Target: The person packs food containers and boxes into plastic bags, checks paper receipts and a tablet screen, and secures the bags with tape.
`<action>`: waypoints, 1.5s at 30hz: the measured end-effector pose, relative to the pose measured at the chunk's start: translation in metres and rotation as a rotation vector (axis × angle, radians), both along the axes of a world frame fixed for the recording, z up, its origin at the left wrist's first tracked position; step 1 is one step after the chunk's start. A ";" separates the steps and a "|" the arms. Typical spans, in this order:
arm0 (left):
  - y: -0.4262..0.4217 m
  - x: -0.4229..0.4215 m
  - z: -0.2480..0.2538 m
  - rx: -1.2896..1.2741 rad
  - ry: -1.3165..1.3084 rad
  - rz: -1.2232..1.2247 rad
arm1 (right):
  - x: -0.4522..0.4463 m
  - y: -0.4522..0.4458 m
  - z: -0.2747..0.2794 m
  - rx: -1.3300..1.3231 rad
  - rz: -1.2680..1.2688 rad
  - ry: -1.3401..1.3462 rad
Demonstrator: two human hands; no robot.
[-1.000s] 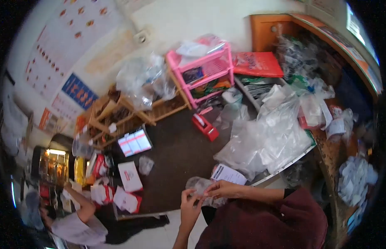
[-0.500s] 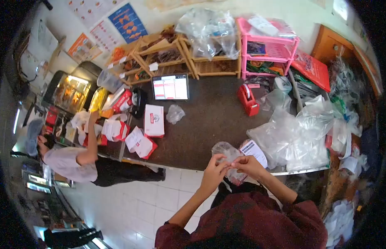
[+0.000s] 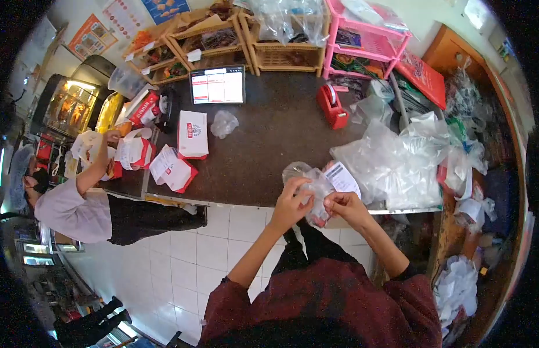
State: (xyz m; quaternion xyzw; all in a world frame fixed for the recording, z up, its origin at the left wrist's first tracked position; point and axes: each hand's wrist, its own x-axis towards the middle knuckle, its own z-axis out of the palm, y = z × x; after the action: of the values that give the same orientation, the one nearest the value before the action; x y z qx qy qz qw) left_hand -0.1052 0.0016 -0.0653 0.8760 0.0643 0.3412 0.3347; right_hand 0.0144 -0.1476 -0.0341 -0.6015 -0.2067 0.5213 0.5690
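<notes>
A small clear plastic bag [image 3: 316, 184] is between my hands at the counter's front edge, with something reddish at its lower end. My left hand [image 3: 292, 203] pinches the left side of the bag, fingers curled. On the other side, my right hand [image 3: 346, 207] grips the bag between thumb and fingers. A white printed slip [image 3: 342, 180] lies just behind my right hand. To the right spreads a large pile of clear plastic bags [image 3: 391, 165]. What the small bag contains is too small to make out.
The dark counter [image 3: 263, 133] bears a tablet [image 3: 218, 86], a red tape dispenser [image 3: 332, 107], a white-and-red box [image 3: 193, 134] and a crumpled bag [image 3: 224, 124]. Wooden racks [image 3: 287, 60] and a pink rack [image 3: 368, 43] stand behind. A co-worker [image 3: 78, 211] reaches toward food packages at left.
The view has swung and shifted, so the counter appears more level. My hands have moved slightly apart, still on the small bag. The co-worker's arm remains over the packages.
</notes>
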 end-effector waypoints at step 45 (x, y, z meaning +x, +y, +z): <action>-0.275 0.171 0.035 -0.355 0.700 -0.377 | 0.261 -0.711 -0.004 -0.926 -1.370 -0.978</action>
State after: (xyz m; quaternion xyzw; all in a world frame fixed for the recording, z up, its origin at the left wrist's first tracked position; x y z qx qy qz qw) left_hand 0.0661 -0.2737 -0.0308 0.8643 0.0705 -0.0600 0.4944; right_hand 0.2755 -0.8586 -0.0383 -0.9078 0.2014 -0.2030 0.3068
